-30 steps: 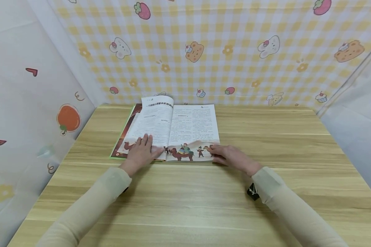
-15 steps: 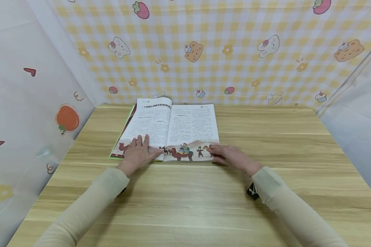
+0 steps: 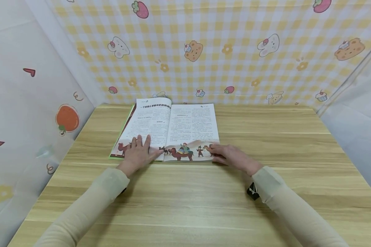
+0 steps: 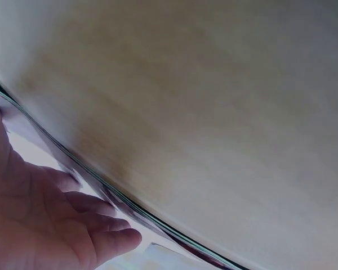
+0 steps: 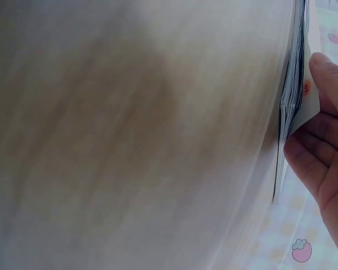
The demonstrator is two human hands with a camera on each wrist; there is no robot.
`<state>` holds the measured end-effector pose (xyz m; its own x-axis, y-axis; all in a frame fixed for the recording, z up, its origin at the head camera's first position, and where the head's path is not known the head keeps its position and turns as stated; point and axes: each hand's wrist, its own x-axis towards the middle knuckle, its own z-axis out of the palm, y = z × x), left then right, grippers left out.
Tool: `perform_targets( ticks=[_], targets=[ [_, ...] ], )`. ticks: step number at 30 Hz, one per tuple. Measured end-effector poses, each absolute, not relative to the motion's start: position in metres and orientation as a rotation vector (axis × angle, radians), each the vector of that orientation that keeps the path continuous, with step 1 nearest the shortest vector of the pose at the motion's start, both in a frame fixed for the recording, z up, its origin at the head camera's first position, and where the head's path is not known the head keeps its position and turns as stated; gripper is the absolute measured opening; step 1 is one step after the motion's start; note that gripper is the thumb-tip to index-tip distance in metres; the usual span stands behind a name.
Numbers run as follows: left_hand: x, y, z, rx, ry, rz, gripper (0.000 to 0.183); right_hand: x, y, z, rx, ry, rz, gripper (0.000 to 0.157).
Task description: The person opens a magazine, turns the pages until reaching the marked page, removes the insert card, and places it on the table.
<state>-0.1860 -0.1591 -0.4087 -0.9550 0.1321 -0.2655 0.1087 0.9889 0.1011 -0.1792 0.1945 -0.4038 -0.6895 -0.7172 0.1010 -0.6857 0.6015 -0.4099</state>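
Note:
An open magazine (image 3: 191, 120) lies on the table, its pages printed with text above a strip of camels and figures. My left hand (image 3: 137, 157) rests on the lower part of the left page (image 3: 149, 120), fingers spread and thumb reaching toward the fold. At the lower right corner, my right hand (image 3: 233, 157) pinches the edge of the right-hand page. In the right wrist view that page's corner (image 5: 310, 107) stands away from the stack, between thumb and fingers. The left wrist view shows the fingers (image 4: 101, 214) extended over the magazine's edge.
The wooden table (image 3: 185, 206) reaches out on both sides of the magazine. A yellow checked cloth (image 3: 228, 68) hangs behind it, and a white printed cloth (image 3: 21, 113) stands at the left. A small black object (image 3: 253, 192) sits beneath the right cuff.
The left page has settled further left and flatter, covering more of the dark reddish page beneath. My left hand has shifted slightly left with it; the right hand has stayed put.

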Motion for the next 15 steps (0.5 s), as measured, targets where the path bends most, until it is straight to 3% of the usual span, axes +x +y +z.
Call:
perform_targets(
  ticks=[10,15],
  targets=[
    [-0.1851,-0.1571,-0.4092,0.215,2.852,0.117,0.093,-0.1795,0.1943,-0.4030,-1.163,2.732,-0.679,0.041],
    [-0.1837,-0.1549,-0.4070,0.249,2.854,0.116,0.081,-0.1798,0.1938,-0.4026,-1.161,2.734,-0.683,0.040]
  ],
)
